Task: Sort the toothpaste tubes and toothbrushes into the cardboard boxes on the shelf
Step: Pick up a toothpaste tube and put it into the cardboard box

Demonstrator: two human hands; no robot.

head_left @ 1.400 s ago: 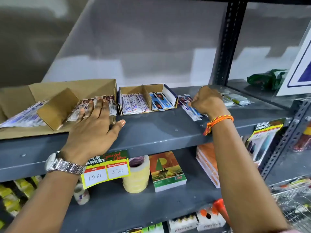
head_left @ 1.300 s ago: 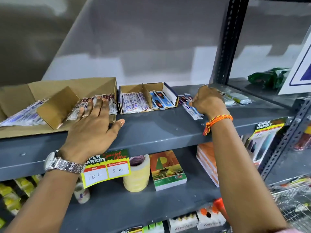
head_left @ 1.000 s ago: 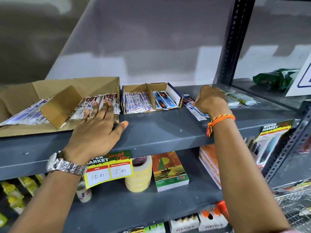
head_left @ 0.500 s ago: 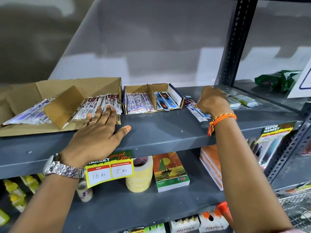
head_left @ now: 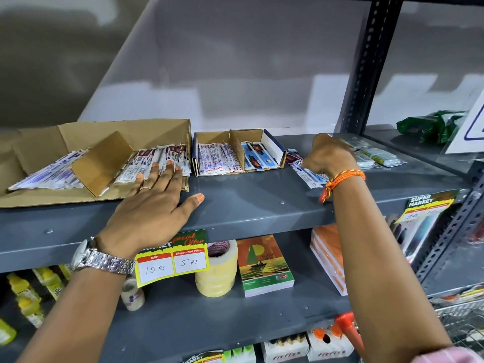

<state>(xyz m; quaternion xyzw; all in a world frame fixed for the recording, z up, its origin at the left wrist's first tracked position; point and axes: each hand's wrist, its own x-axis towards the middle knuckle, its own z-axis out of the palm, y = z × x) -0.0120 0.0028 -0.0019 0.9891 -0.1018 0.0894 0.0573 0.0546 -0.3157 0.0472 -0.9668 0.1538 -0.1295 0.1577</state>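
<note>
From the head camera I see my left hand [head_left: 154, 205] lying flat and spread, holding nothing, its palm on the front edge of the grey shelf [head_left: 248, 200] and its fingertips on the packets in the right half of the large cardboard box [head_left: 110, 142]. That box sits at the left of the shelf, split by a slanted cardboard divider, with long white-and-blue packets on the left side and red-marked packets on the right. Just beside it to the right stands the small cardboard box [head_left: 235, 150], also divided, with white packets on one side and blue packets on the other.

My right hand [head_left: 330, 158] is curled over the loose packets [head_left: 306, 171] lying on the bare shelf just right of the small box. The fingers are bent under and hidden, so I cannot tell whether they actually grip a packet. A few pale packets [head_left: 377, 157] lie further right, near the upright post.

Below the shelf edge hangs a price tag [head_left: 172, 260]
</note>
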